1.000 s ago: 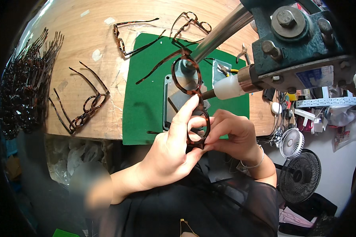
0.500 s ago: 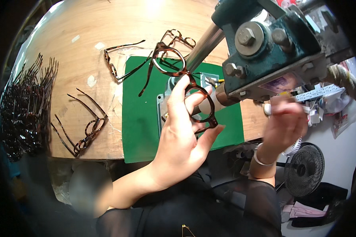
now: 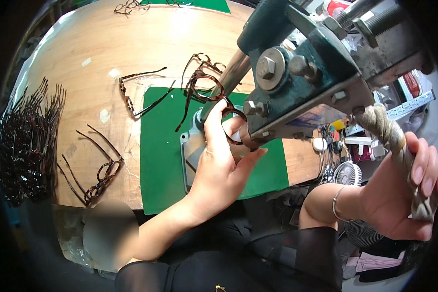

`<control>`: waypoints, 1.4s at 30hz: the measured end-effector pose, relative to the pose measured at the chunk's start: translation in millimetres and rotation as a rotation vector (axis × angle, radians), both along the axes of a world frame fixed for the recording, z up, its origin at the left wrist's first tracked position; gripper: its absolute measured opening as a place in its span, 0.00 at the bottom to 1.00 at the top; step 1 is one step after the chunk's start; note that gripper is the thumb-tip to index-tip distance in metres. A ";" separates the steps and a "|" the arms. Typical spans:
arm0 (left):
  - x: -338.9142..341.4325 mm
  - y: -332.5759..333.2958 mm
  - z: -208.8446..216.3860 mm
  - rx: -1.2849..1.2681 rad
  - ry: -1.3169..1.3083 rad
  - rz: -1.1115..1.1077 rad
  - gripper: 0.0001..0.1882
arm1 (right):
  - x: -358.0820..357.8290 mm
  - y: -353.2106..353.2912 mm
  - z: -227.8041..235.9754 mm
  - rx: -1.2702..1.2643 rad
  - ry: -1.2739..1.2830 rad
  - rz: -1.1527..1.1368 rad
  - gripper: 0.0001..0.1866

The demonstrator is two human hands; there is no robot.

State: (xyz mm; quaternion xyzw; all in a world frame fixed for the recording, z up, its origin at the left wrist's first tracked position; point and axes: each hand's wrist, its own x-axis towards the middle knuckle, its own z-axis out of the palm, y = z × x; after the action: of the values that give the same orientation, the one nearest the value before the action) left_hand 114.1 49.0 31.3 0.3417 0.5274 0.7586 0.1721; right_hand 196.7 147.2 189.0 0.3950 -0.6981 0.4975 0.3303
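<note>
A tortoiseshell eyeglass frame (image 3: 223,92) is pinched between the fingers and thumb of my left hand (image 3: 216,168). It is held up at the head of a dark green bench press (image 3: 301,82), whose body hides part of the frame's right rim. Whether the press tip touches the frame, I cannot tell. On the right, my right hand (image 3: 394,199) is wrapped round the cloth-bound lever handle (image 3: 382,124) of the press. Below the held frame, the grey base (image 3: 185,165) of the press rests on a green mat (image 3: 160,180).
More tortoiseshell eyeglass frames lie on the wooden table: a pair (image 3: 107,170) at left and another (image 3: 126,100) by the mat's far corner. A thick pile of dark frames (image 3: 27,151) fills the left edge. Cables (image 3: 328,155) and a white fan (image 3: 348,173) are at right.
My right hand has moved right and down and now grips the lever handle. The left hand still holds the eyeglass frame, now overlapped by the press head. The view has shifted.
</note>
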 end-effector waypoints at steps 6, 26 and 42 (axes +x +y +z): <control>2.0 1.8 0.6 0.027 0.021 0.016 0.35 | 41.7 19.7 -15.3 -0.231 -0.083 -0.113 0.15; 27.4 -65.0 -5.7 0.021 -0.218 0.071 0.43 | 17.4 71.0 -255.0 0.741 -0.675 -1.010 0.20; 24.8 -62.2 -19.5 0.102 -0.325 0.007 0.33 | 47.2 74.7 -262.2 0.187 -0.935 -1.026 0.06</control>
State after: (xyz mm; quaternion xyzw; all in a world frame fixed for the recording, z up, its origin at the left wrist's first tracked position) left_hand 138.9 -13.2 11.8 0.2209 0.4544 0.8304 0.2350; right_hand 243.9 222.0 -73.1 -0.2131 -0.9052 0.3344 0.1528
